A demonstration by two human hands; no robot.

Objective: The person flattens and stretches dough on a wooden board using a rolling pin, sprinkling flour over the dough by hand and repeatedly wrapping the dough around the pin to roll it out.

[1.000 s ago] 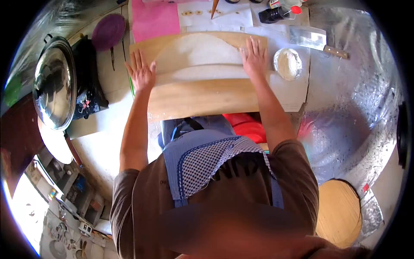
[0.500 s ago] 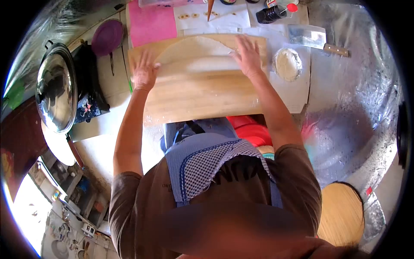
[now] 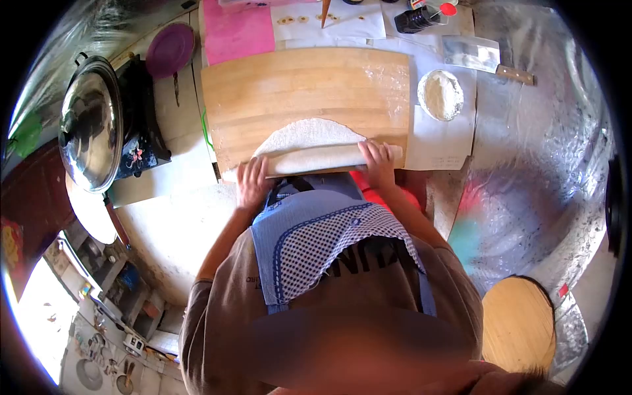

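Observation:
A thin sheet of dough (image 3: 306, 133) lies at the near edge of the wooden board (image 3: 303, 82). Its near part appears wound round a rolling pin (image 3: 397, 152), whose right end shows; most of the pin is covered. My left hand (image 3: 251, 183) has its fingers curled over the left end of this roll. Over the right end, my right hand (image 3: 378, 166) grips it in the same way. The dough's far edge spreads flat in a curve on the board.
Right of the board stand a bowl of flour (image 3: 440, 95) and a cleaver (image 3: 484, 58). A dark bottle (image 3: 413, 21) is at the back. On the left are a lidded pan (image 3: 92, 128) and a purple dish (image 3: 170, 49).
Both hands have come from the far part of the board to its near edge, bringing the dough and rolling pin with them. My fingers, spread before, now curl over the roll.

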